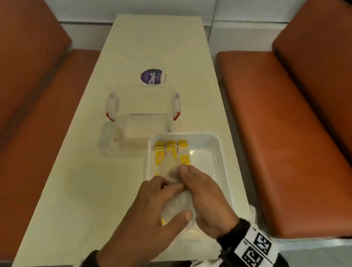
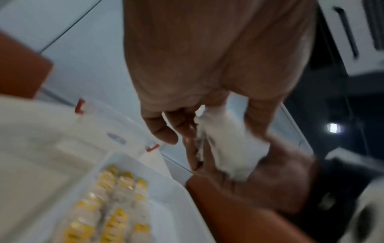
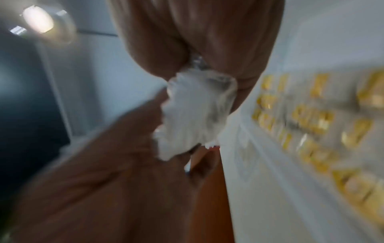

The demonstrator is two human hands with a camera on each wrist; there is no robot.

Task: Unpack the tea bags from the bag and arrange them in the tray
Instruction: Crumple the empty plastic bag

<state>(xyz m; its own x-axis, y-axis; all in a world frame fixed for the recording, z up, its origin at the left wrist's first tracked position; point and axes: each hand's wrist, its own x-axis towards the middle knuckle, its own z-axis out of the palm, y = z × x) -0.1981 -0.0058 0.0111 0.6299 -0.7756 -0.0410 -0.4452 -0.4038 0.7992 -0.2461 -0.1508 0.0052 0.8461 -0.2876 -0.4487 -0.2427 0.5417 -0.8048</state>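
Note:
Both hands hold a crumpled clear plastic bag over the near end of the white tray. My left hand grips the bag from the left, with the thumb under its near side. The right hand grips it from the right, fingers curled over the top. Yellow-and-white tea bags lie in rows in the tray's far left part. The left wrist view shows the bag between my left fingers and the right palm. In the blurred right wrist view the bag bulges out beside the tea bags.
A clear storage box with red latches stands just beyond the tray, its lid beside it. A purple round label lies further back on the cream table. Orange-brown bench seats flank the table on both sides.

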